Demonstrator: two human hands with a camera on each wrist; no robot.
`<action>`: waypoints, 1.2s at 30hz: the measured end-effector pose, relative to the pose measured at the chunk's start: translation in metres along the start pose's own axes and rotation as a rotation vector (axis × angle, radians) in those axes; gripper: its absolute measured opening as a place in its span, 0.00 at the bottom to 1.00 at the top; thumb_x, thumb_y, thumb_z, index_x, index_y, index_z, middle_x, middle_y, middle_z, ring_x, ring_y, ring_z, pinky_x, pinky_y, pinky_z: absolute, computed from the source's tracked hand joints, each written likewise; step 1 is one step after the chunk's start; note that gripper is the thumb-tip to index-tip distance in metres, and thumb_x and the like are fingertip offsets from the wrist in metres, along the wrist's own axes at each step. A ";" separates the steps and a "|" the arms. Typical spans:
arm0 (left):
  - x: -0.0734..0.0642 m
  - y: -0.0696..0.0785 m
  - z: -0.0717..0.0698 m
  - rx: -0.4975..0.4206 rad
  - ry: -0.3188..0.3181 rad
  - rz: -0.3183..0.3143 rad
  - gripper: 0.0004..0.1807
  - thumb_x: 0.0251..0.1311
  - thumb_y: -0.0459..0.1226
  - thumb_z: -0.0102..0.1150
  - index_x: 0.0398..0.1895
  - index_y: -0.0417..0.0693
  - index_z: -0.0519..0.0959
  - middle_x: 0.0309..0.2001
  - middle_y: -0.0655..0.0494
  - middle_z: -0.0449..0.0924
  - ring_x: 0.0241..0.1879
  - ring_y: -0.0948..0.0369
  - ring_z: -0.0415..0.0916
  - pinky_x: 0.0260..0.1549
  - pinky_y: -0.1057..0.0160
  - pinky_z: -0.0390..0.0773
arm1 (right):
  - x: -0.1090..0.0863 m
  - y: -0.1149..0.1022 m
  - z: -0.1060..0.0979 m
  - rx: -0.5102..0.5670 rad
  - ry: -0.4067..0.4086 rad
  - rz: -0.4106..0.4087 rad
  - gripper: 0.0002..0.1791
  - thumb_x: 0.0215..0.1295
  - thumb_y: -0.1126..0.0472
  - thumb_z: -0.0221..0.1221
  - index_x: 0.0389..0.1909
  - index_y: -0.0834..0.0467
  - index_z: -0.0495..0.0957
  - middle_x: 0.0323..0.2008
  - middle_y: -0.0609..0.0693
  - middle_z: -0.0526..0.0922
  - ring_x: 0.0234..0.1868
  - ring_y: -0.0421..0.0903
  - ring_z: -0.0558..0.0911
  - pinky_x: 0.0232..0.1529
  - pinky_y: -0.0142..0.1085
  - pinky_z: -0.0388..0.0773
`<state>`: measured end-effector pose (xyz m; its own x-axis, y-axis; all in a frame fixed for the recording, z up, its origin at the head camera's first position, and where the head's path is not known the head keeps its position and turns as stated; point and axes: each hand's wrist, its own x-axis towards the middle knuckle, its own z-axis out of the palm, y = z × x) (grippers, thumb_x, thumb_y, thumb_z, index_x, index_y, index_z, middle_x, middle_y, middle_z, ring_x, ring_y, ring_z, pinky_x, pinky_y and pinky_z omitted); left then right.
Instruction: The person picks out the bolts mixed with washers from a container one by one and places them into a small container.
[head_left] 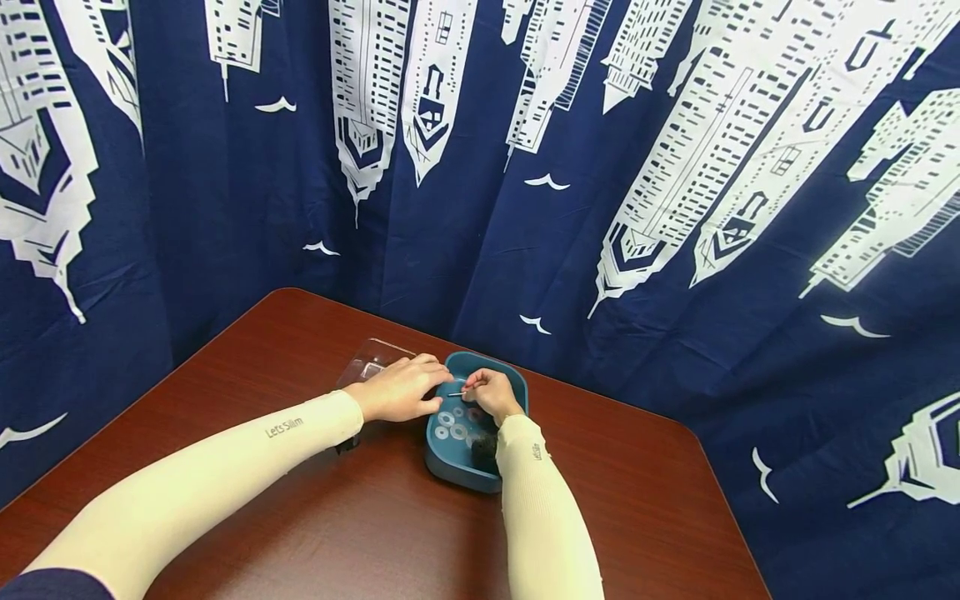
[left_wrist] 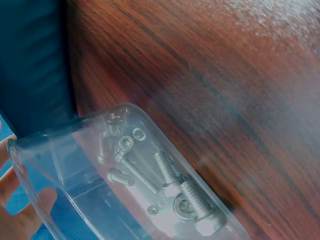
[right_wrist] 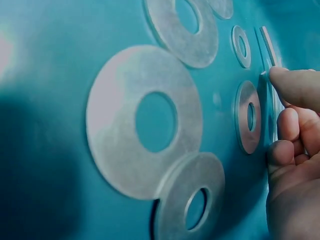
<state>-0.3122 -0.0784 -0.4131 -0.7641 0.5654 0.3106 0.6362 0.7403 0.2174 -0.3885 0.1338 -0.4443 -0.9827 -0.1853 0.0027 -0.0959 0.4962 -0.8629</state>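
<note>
In the head view my right hand [head_left: 491,395] reaches into a blue bin [head_left: 462,475] and pinches a thin screw [head_left: 455,394]. Its threaded end [right_wrist: 268,46] sticks out past the fingertips in the right wrist view; the rest is partly hidden by the fingers. Flat metal washers [right_wrist: 115,120] of several sizes lie on the bin's floor beside this hand. My left hand [head_left: 401,390] lies over the bin's left rim with its fingers extended. In the left wrist view, part of that hand [left_wrist: 22,220] shows beside a clear plastic box [left_wrist: 105,215].
Inside the clear box lie several bolts [left_wrist: 197,200] and smaller screws [left_wrist: 140,176]. It stands on the brown wooden table [head_left: 360,508], left of the bin. A blue curtain [head_left: 450,275] with white buildings hangs behind the table.
</note>
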 end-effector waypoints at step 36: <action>-0.011 -0.012 -0.016 -0.031 -0.012 -0.078 0.25 0.67 0.46 0.59 0.66 0.51 0.76 0.64 0.56 0.77 0.70 0.53 0.64 0.67 0.43 0.67 | -0.007 -0.043 -0.022 0.074 -0.020 -0.112 0.09 0.56 0.79 0.63 0.37 0.68 0.78 0.35 0.62 0.86 0.34 0.47 0.84 0.46 0.38 0.83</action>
<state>-0.3099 -0.0989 -0.4043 -0.8123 0.5113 0.2807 0.5779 0.7706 0.2687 -0.3813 0.1322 -0.3962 -0.9631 -0.2529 0.0916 -0.1919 0.4074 -0.8928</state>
